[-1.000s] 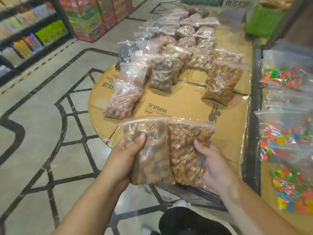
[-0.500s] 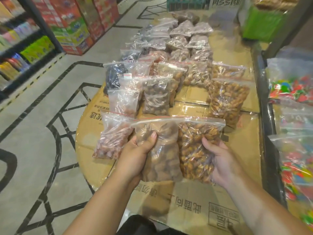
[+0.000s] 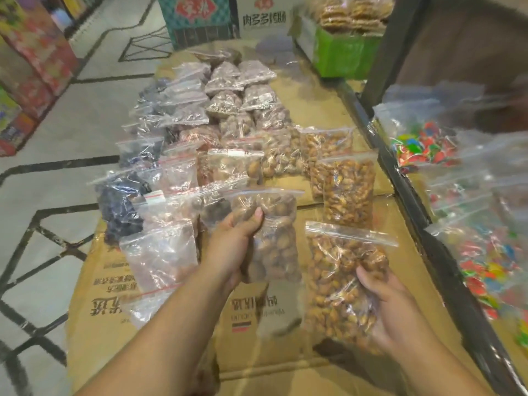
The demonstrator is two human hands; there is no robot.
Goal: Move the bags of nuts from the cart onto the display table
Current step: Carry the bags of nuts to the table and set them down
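Observation:
My left hand (image 3: 231, 247) grips a clear zip bag of round brown nuts (image 3: 274, 238), held low over the cardboard-covered display table (image 3: 285, 352) just in front of the rows of bags. My right hand (image 3: 391, 312) holds a second zip bag of golden-orange nuts (image 3: 337, 284) by its lower right side, close to the cardboard. A similar orange-nut bag (image 3: 345, 192) lies just beyond it. Several other bags of nuts (image 3: 228, 110) lie in rows up the table. The cart is not in view.
A dark metal shelf rail (image 3: 408, 190) runs along the table's right edge, with bags of colourful candy (image 3: 485, 252) behind it. A green box (image 3: 343, 52) and printed cartons (image 3: 205, 21) stand at the far end. Tiled floor (image 3: 51, 195) lies left.
I have come closer over the table. Both hands have moved forward and down, and the two bags, held side by side before, are now spread apart, the right one lower and to the right.

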